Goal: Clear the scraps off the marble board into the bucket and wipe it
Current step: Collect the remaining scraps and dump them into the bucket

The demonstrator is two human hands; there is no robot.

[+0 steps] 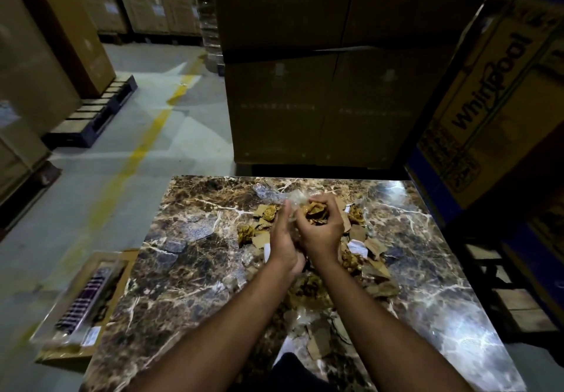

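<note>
While both hands work over brown veined marble board [171, 272], gathering in progress. Right hand [320, 227]: fingers curled tight round crumpled yellow-brown paper wad [314, 212]. Left hand [282, 239]: fingers near straight, pressed against clear plastic film [291, 201] beside wad. Torn cardboard and paper scraps [374, 265] strewn along board centre. Bucket not in view. Advice: compress handful firmly, cup left hand beneath to catch droppings, sweep small bits to one edge.

The left hand [282, 239] and right hand [320, 230] are bare — no gloves, rings or watch show. Both forearms are uncovered up to the bottom edge — no sleeve is in view.
</note>
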